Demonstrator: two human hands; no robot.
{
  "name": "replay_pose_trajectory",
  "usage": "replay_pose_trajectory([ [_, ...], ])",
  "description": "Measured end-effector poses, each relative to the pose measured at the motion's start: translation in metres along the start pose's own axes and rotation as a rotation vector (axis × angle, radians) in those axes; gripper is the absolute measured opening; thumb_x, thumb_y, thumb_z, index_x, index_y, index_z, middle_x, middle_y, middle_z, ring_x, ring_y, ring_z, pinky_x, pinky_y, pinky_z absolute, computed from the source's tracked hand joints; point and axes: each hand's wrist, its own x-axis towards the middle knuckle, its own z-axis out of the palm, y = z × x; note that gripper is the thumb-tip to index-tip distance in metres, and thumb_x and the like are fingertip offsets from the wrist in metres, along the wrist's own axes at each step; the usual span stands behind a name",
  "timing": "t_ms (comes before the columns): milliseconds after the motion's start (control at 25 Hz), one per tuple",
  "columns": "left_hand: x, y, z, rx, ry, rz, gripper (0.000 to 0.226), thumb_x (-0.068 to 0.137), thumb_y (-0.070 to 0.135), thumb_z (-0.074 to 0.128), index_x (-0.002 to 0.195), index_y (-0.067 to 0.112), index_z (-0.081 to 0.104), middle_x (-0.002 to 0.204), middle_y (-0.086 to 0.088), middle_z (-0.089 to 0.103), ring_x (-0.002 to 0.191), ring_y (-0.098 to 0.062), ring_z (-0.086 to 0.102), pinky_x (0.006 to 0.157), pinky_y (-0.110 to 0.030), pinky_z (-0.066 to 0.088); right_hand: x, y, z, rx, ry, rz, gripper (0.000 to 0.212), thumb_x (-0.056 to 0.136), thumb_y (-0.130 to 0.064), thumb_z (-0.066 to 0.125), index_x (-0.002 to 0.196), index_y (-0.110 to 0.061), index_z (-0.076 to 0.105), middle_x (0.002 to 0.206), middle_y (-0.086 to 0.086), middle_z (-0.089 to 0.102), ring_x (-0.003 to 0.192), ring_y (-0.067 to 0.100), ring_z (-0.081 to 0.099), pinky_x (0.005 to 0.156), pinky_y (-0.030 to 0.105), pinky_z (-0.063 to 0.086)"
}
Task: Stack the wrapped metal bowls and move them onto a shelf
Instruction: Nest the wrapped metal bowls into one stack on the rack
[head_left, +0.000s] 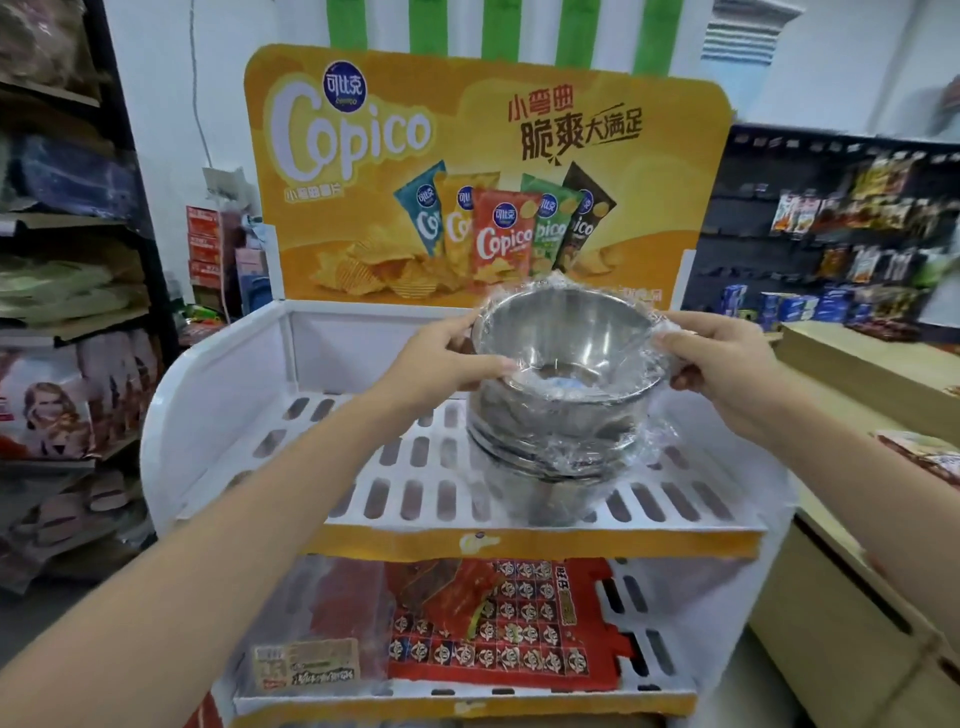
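Observation:
A stack of metal bowls wrapped in clear plastic film stands over the white slotted top shelf of a cardboard snack display. My left hand grips the left rim of the top bowl. On the opposite rim, my right hand holds the film-covered edge. The top bowl's inside is shiny and holds nothing. Whether the stack's base rests on the shelf or hovers just above it I cannot tell.
An orange Copico backboard rises behind the shelf. White side walls border the shelf. A lower shelf holds red snack packs. Stocked racks stand left and back right. A cardboard box sits right.

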Motion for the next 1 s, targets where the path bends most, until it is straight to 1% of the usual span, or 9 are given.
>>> replay_pose_trajectory([
  [120,0.0,-0.01,0.003,0.042,0.004,-0.071,0.043,0.076,0.025,0.073,0.112,0.04,0.056,0.057,0.014,0.055,0.054,-0.004,0.051,0.048,-0.017,0.041,0.001,0.011,0.004,0.034,-0.033,0.045,0.022,0.089,-0.006,0.06,0.11,-0.003,0.069,0.06,0.002,0.048,0.04,0.001,0.047,0.046,0.016,0.043],
  [280,-0.004,-0.014,0.001,0.142,0.001,-0.089,0.027,0.08,0.032,0.069,0.086,0.051,0.051,0.068,0.005,0.048,0.06,-0.013,0.043,0.047,-0.023,0.031,0.004,0.022,0.013,0.118,-0.041,0.159,0.009,0.087,-0.002,0.062,0.093,-0.001,0.069,0.061,0.004,0.046,0.042,0.007,0.043,0.045,0.016,0.042],
  [360,-0.003,-0.017,0.002,0.189,0.0,-0.081,0.027,0.081,0.035,0.067,0.103,0.046,0.054,0.073,0.007,0.053,0.064,-0.009,0.048,0.053,-0.02,0.034,0.005,0.028,0.015,0.101,-0.014,0.209,0.014,0.084,-0.001,0.064,0.097,0.004,0.068,0.066,0.008,0.05,0.046,0.011,0.043,0.042,0.017,0.041],
  [480,0.0,-0.024,0.002,0.323,-0.018,-0.071,0.054,0.08,0.046,0.064,0.13,0.033,0.048,0.087,0.005,0.057,0.075,-0.008,0.053,0.061,-0.021,0.038,0.004,0.036,0.014,0.012,0.009,0.25,0.024,0.084,-0.003,0.064,0.106,0.006,0.067,0.069,0.011,0.054,0.05,0.015,0.044,0.04,0.018,0.042],
  [560,0.006,-0.029,-0.004,0.443,-0.01,-0.049,0.072,0.074,0.058,0.064,0.136,0.026,0.047,0.11,0.0,0.057,0.092,-0.012,0.055,0.073,-0.024,0.042,0.006,0.035,0.01,-0.184,-0.058,0.174,0.03,0.087,-0.017,0.065,0.114,-0.004,0.066,0.081,0.011,0.062,0.063,0.018,0.053,0.054,0.022,0.047],
  [600,0.008,-0.03,-0.007,0.491,-0.016,-0.03,0.079,0.071,0.063,0.063,0.138,0.026,0.044,0.123,0.0,0.052,0.105,-0.014,0.053,0.084,-0.028,0.044,0.008,0.033,0.005,-0.283,-0.141,0.116,0.04,0.086,-0.028,0.065,0.122,-0.012,0.062,0.101,0.008,0.065,0.081,0.017,0.058,0.069,0.025,0.048],
  [720,0.011,-0.033,-0.013,0.512,-0.121,-0.002,0.092,0.064,0.074,0.058,0.143,0.034,0.034,0.152,0.011,0.031,0.138,-0.009,0.029,0.112,-0.04,0.03,0.012,0.029,-0.008,-0.396,-0.461,0.056,0.084,0.071,-0.054,0.066,0.146,-0.03,0.038,0.147,-0.014,0.038,0.13,0.01,0.038,0.101,0.029,0.028],
  [800,0.01,-0.035,-0.012,0.514,-0.177,0.009,0.093,0.063,0.076,0.053,0.144,0.036,0.031,0.155,0.014,0.027,0.141,-0.006,0.023,0.116,-0.041,0.023,0.014,0.035,-0.01,-0.409,-0.546,0.004,0.095,0.061,-0.061,0.065,0.147,-0.031,0.036,0.156,-0.015,0.029,0.14,0.011,0.031,0.108,0.031,0.025],
  [1000,0.009,-0.048,-0.005,0.456,-0.151,0.036,0.088,0.066,0.071,0.057,0.144,0.039,0.031,0.154,0.016,0.028,0.141,-0.003,0.023,0.116,-0.035,0.02,0.012,0.054,-0.007,-0.389,-0.524,-0.053,0.1,0.058,-0.061,0.062,0.148,-0.027,0.034,0.158,-0.011,0.027,0.141,0.008,0.027,0.11,0.028,0.022],
])
